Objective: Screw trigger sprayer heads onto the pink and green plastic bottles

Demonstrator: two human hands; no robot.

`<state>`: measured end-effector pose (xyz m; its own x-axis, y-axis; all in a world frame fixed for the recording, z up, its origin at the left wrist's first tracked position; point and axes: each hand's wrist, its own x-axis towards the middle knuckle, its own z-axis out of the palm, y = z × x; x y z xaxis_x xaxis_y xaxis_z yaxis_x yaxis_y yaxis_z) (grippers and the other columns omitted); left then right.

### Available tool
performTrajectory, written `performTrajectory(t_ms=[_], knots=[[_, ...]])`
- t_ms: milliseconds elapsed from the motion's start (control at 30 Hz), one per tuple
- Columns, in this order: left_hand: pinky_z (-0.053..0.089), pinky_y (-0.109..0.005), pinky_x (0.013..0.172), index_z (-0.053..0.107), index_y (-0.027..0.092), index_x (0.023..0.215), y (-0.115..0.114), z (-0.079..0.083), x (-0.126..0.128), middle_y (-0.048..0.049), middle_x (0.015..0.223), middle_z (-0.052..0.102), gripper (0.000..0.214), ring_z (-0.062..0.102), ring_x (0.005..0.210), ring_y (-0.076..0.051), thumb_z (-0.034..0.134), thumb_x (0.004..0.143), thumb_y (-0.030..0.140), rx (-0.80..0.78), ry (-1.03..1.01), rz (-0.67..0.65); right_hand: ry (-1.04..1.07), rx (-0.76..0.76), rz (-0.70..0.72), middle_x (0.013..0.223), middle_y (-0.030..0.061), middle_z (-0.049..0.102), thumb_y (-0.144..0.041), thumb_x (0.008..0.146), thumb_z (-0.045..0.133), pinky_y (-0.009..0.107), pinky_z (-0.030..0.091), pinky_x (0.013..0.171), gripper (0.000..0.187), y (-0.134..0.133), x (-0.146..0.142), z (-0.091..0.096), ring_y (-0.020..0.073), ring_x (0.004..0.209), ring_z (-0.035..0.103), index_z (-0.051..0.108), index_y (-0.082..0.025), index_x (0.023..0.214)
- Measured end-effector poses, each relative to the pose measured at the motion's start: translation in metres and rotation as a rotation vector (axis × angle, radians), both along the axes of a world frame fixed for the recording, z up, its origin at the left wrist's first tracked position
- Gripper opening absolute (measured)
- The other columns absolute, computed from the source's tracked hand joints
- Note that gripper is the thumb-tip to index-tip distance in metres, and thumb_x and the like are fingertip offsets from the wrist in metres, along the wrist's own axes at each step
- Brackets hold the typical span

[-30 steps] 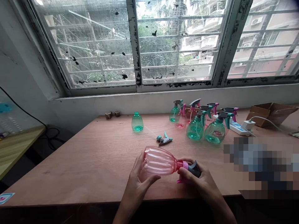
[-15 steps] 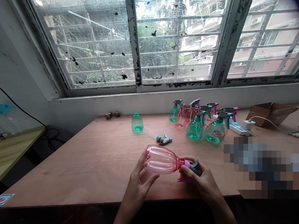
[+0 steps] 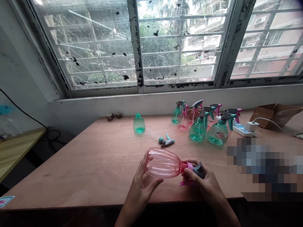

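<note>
I hold a pink ribbed spray bottle [image 3: 163,163] on its side just above the wooden table [image 3: 94,164]. My left hand [image 3: 141,187] cups the bottle's round body from below and behind. My right hand [image 3: 201,184] is wrapped round the grey and pink trigger head [image 3: 196,171] at the bottle's neck. A loose teal and grey trigger head [image 3: 166,141] with its thin tube lies on the table beyond the bottle. Further back stands an uncapped green bottle [image 3: 139,124].
Several assembled green and pink spray bottles [image 3: 205,124] stand in a group at the back right. A white power strip [image 3: 242,130] and a cardboard box [image 3: 274,114] sit right of them. A blurred patch covers the right front. A window runs behind the table.
The pink bottle has shifted slightly in my hands, with my left fingers moving a little on its body. My right hand stays on the trigger head.
</note>
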<state>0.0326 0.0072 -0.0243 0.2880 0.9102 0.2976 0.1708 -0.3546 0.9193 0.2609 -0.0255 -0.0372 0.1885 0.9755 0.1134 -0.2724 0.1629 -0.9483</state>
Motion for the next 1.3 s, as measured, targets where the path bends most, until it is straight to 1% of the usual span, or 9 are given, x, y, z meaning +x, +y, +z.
performTrajectory(t_ms=[67, 167, 267, 500, 633, 733, 1000, 1133, 1300], knots=[[0.030, -0.046, 0.122, 0.028, 0.035, 0.158, -0.0009, -0.0006, -0.0005, -0.0071, 0.155, 0.048, 0.082, 0.038, 0.148, -0.030, 0.073, 0.089, 0.041, 0.000, -0.002, -0.008, -0.008, 0.009, 0.004, 0.067, 0.0007, 0.071, -0.048, 0.074, 0.086, 0.033, 0.064, 0.063, 0.044, -0.0005, -0.0001, 0.0004, 0.0174, 0.059, 0.066, 0.071, -0.017, 0.102], [0.031, -0.047, 0.122, 0.032, 0.027, 0.157, -0.0005, -0.0008, -0.0006, -0.0120, 0.155, 0.049, 0.085, 0.041, 0.146, -0.034, 0.076, 0.086, 0.043, -0.056, -0.050, -0.026, -0.069, 0.006, -0.003, 0.068, 0.0015, 0.072, -0.049, 0.073, 0.086, 0.032, 0.063, 0.061, 0.043, -0.0020, -0.0012, 0.0020, 0.0181, 0.058, 0.067, 0.073, -0.017, 0.099], [0.032, -0.048, 0.122, 0.034, 0.022, 0.156, 0.0002, 0.0007, 0.0004, -0.0147, 0.156, 0.047, 0.081, 0.044, 0.144, -0.035, 0.073, 0.089, 0.046, -0.103, -0.108, -0.039, -0.093, -0.007, -0.011, 0.070, 0.0025, 0.073, -0.049, 0.072, 0.087, 0.033, 0.062, 0.060, 0.044, -0.0025, -0.0020, 0.0029, 0.0191, 0.058, 0.068, 0.074, -0.017, 0.099], [0.028, -0.047, 0.124, 0.035, 0.034, 0.155, -0.0020, 0.0019, 0.0014, -0.0063, 0.160, 0.042, 0.081, 0.040, 0.147, -0.032, 0.076, 0.086, 0.037, -0.014, -0.027, 0.001, -0.023, -0.009, -0.029, 0.069, 0.0012, 0.071, -0.050, 0.074, 0.086, 0.037, 0.064, 0.064, 0.045, 0.0002, -0.0008, -0.0003, 0.0197, 0.060, 0.067, 0.072, -0.018, 0.102], [0.037, -0.048, 0.119, 0.033, 0.027, 0.156, 0.0002, -0.0043, 0.0001, -0.0123, 0.157, 0.045, 0.089, 0.048, 0.141, -0.037, 0.079, 0.082, 0.045, -0.095, -0.061, 0.014, -0.101, 0.017, -0.012, 0.068, 0.0011, 0.072, -0.050, 0.073, 0.085, 0.033, 0.062, 0.061, 0.043, -0.0005, -0.0015, 0.0004, 0.0190, 0.058, 0.067, 0.073, -0.018, 0.099], [0.041, -0.049, 0.116, 0.034, 0.023, 0.156, 0.0027, -0.0064, 0.0005, -0.0161, 0.156, 0.045, 0.087, 0.053, 0.136, -0.038, 0.075, 0.085, 0.050, -0.135, -0.090, 0.028, -0.155, 0.007, -0.005, 0.067, 0.0017, 0.072, -0.050, 0.073, 0.085, 0.030, 0.059, 0.059, 0.042, -0.0006, -0.0020, 0.0028, 0.0190, 0.058, 0.067, 0.075, -0.017, 0.096], [0.024, -0.051, 0.125, 0.036, 0.032, 0.155, -0.0001, -0.0004, 0.0032, -0.0074, 0.161, 0.040, 0.081, 0.037, 0.148, -0.034, 0.077, 0.085, 0.037, -0.017, -0.018, 0.033, -0.076, -0.004, -0.041, 0.068, 0.0022, 0.071, -0.052, 0.073, 0.085, 0.030, 0.060, 0.059, 0.047, 0.0031, -0.0019, 0.0034, 0.0187, 0.058, 0.066, 0.072, -0.016, 0.099], [0.027, -0.050, 0.124, 0.033, 0.028, 0.157, 0.0007, -0.0040, 0.0024, -0.0105, 0.161, 0.041, 0.084, 0.041, 0.146, -0.035, 0.077, 0.085, 0.041, -0.055, -0.044, 0.016, -0.120, 0.004, -0.017, 0.067, 0.0014, 0.071, -0.052, 0.073, 0.085, 0.029, 0.059, 0.059, 0.044, 0.0015, -0.0020, 0.0042, 0.0189, 0.058, 0.067, 0.074, -0.017, 0.097], [0.031, -0.047, 0.123, 0.038, 0.024, 0.154, 0.0043, -0.0049, 0.0037, -0.0121, 0.155, 0.047, 0.076, 0.044, 0.144, -0.035, 0.072, 0.089, 0.046, -0.071, -0.069, 0.044, -0.109, -0.004, 0.001, 0.068, 0.0013, 0.072, -0.051, 0.073, 0.085, 0.029, 0.059, 0.059, 0.042, 0.0006, -0.0018, 0.0046, 0.0187, 0.058, 0.067, 0.074, -0.018, 0.096]])
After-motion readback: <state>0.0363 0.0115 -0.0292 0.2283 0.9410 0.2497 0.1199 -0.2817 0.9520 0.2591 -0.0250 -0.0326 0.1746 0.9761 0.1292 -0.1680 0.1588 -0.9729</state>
